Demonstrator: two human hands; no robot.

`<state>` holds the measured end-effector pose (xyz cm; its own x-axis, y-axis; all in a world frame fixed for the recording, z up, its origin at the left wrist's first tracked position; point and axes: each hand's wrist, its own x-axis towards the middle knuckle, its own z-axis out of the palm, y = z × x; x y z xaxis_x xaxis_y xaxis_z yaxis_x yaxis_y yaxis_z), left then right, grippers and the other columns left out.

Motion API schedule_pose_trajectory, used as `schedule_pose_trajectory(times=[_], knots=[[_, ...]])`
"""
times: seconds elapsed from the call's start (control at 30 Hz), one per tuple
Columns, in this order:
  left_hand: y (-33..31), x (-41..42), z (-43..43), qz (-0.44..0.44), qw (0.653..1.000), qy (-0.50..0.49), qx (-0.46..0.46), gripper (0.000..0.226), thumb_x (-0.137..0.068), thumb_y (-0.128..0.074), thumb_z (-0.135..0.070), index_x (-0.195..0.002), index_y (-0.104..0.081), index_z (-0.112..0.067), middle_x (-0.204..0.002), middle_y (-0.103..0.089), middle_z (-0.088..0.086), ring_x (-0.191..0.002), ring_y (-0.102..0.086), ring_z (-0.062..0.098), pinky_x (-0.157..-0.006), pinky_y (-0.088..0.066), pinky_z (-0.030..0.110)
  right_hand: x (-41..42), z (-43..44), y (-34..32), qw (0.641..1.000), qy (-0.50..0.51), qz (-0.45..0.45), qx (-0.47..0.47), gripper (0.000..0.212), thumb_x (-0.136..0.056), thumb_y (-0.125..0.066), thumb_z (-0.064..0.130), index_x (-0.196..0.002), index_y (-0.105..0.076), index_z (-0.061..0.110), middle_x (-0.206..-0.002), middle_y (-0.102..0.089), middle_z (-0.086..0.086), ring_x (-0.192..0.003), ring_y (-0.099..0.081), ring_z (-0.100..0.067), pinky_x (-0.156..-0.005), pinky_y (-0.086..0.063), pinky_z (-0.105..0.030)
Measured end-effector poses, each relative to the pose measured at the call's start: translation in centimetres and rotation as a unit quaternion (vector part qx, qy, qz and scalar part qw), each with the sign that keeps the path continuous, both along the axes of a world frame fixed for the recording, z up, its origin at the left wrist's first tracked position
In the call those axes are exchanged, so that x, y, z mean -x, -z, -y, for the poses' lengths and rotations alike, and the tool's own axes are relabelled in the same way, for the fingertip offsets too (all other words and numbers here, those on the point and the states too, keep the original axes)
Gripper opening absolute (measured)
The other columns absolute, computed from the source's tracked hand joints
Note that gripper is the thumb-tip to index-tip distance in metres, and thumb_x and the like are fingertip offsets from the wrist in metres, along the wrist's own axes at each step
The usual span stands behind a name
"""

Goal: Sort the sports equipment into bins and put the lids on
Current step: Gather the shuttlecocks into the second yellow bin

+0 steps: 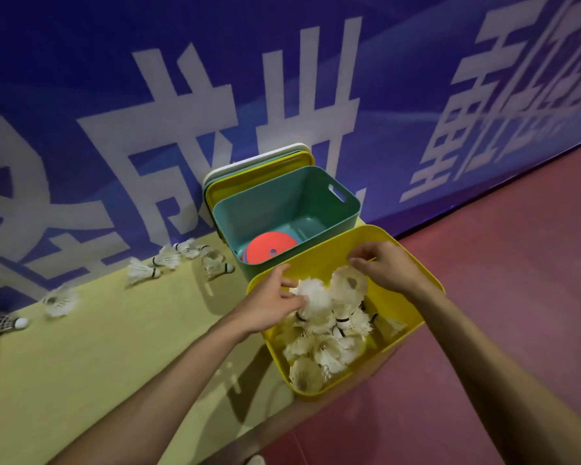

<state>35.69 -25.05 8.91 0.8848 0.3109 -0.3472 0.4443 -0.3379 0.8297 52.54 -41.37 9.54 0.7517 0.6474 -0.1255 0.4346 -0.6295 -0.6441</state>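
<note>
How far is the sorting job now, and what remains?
Done: many shuttlecocks lie in the yellow bin; discs in the teal bin. In hand: the left hand and right hand reach into that pile. Remaining: loose shuttlecocks on the floor; lids lean behind, off.
</note>
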Motion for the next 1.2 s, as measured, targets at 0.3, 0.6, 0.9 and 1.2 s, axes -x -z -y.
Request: schedule_pose_trajectory(times=[0.3,0.6,0.9,1.2], knots=[[-2.0,0.5,-3.1,0.115,0.992,-0.040,-0.009,0.040,-0.090,-0.062,-0.009,-0.128,-0.052,-0.016,-0.123,-0.059,0.004,-0.108,-0.060,0.014,-0.094,-0.049,0.027,1.0,-4.1,-1.9,0.999,-0.041,0.014,-0.018,0.014,-0.091,-0.058,0.021,-0.097,-0.071,0.019,-0.092,-0.070,0.002,-0.075,-0.065,-0.012,-0.069,-0.053,-0.030],[-2.2,4.3,-9.8,0.165,0.972,-0.166,0.002,0.028,-0.089,-0.059,-0.003,-0.112,-0.060,-0.019,-0.106,-0.067,0.002,-0.101,-0.063,0.012,-0.091,-0.050,0.023,4.3,-13.8,-2.7,0.991,-0.127,0.027,-0.035,0.018,-0.088,-0.062,0.020,-0.101,-0.072,0.015,-0.090,-0.072,0.001,-0.081,-0.066,-0.013,-0.079,-0.054,-0.033],[1.1,9.2,-20.2,0.151,0.939,-0.306,0.042,0.028,-0.087,-0.059,0.000,-0.099,-0.064,-0.025,-0.098,-0.070,0.003,-0.097,-0.065,0.015,-0.090,-0.050,0.025,9.0,-27.0,-1.1,0.981,-0.194,-0.008,-0.023,0.023,-0.089,-0.060,0.020,-0.111,-0.066,0.017,-0.088,-0.070,0.002,-0.084,-0.065,-0.015,-0.083,-0.052,-0.032],[7.4,14.8,-31.5,0.097,0.900,-0.423,0.036,0.029,-0.085,-0.057,0.000,-0.099,-0.064,-0.025,-0.105,-0.067,-0.005,-0.099,-0.061,0.013,-0.081,-0.043,0.015,12.7,-40.1,4.7,0.958,-0.273,-0.054,0.068,0.029,-0.090,-0.055,0.022,-0.118,-0.062,0.017,-0.097,-0.068,0.002,-0.083,-0.062,-0.016,-0.072,-0.047,-0.027]])
